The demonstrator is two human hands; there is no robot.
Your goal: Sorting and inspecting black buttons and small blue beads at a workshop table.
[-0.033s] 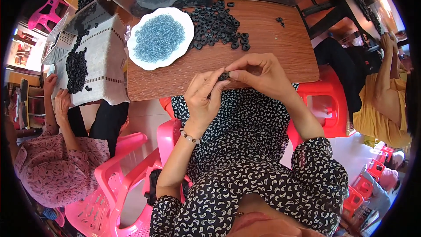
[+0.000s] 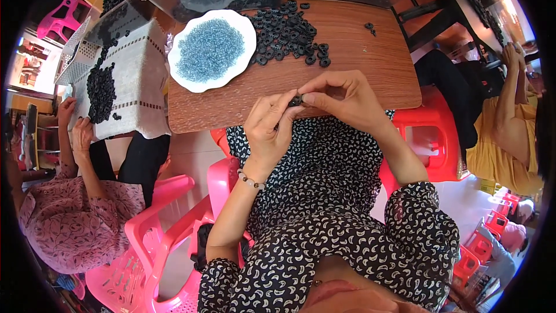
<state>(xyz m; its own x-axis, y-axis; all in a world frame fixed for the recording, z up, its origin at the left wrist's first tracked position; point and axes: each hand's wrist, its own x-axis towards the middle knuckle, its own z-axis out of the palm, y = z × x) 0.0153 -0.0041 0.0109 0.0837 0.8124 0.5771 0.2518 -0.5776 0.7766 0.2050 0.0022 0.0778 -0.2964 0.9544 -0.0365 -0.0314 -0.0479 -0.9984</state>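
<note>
While both forearms reach up to the near edge of the wooden table (image 2: pixel 359 64), the left hand (image 2: pixel 267 127) holds one small black part (image 2: pixel 296 101) between its thumb and its fingers. The right hand (image 2: pixel 350 104) meets it there, with thumb and index finger brought narrowly together on the same part (its details are mostly hidden by the fingertips). This part is thus between the two hands, above the near edge of the table.

Farther back on the table lies a loose pile of black parts (image 2: pixel 284 32), and a few of them are spread toward the hands. Just beside this pile, on its left, stands a white plate (image 2: pixel 200 87) with a wavy rim, which bears many small bluish clear pieces (image 2: pixel 211 49). Near the right side of the table, two small dark pieces (image 2: pixel 369 26) lie apart from the pile. Around the left wrist is a beaded bracelet (image 2: pixel 251 183).
</note>
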